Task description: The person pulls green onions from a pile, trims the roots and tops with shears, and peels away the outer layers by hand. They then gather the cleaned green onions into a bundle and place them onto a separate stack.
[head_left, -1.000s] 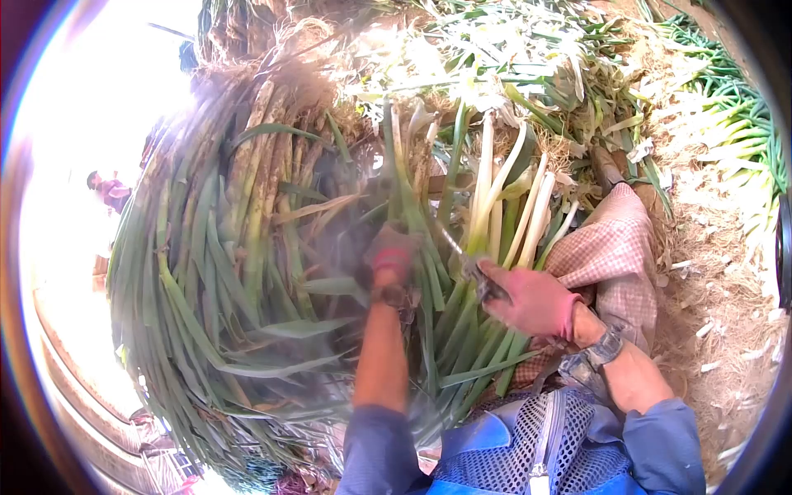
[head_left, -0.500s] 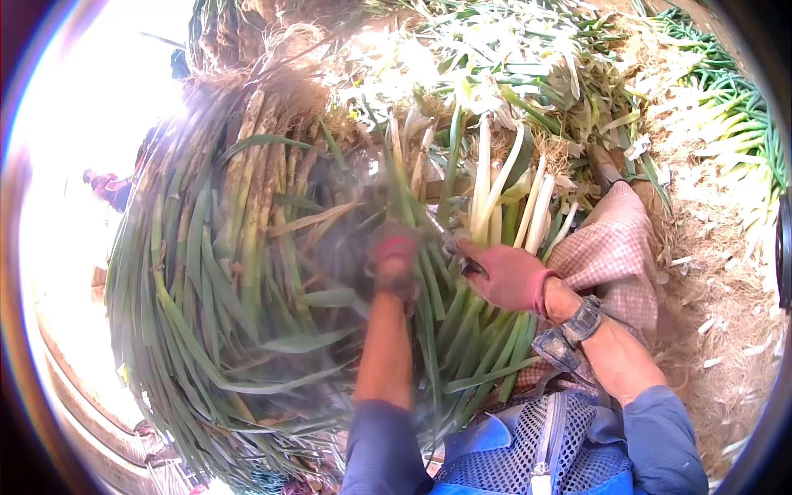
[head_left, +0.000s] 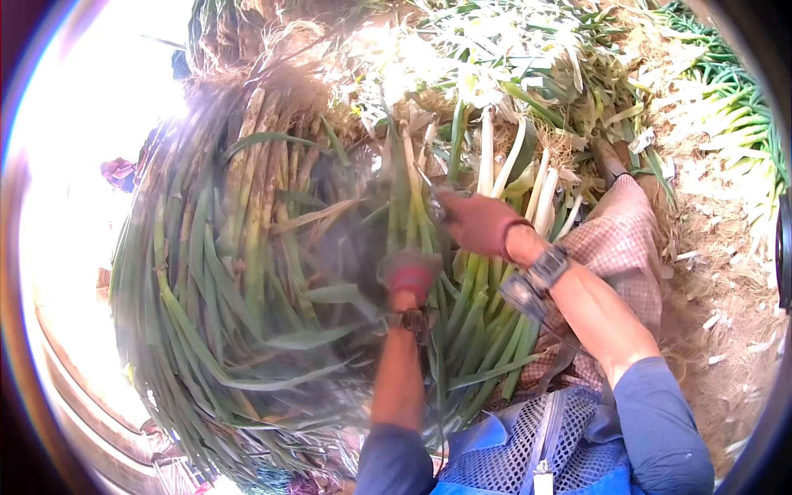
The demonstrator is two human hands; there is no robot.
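My left hand (head_left: 410, 272), in a pinkish-red glove and slightly blurred, is closed around several long green onions (head_left: 404, 219) in front of me. Their pale stems point away from me. To the right and a little farther away, my gloved right hand (head_left: 483, 224) grips what looks like a small knife (head_left: 434, 206). Its thin metal blade points up and left, close beside the held stems. Below and right of that hand lie trimmed green onions (head_left: 478, 305) with clean white stems. On my left rises a large pile of untrimmed green onions (head_left: 198, 247) with brownish, dirty stems.
Peeled leaves and scraps (head_left: 528, 49) are heaped beyond my hands. A checked cloth (head_left: 623, 219) covers my leg at right. Dry roots and cut bits litter the ground (head_left: 701, 289). More green onions (head_left: 742, 124) lie in a row at far right.
My left hand has come slightly nearer to me and to the right. My right hand has moved up and left with the knife, bringing the blade near the held stems.
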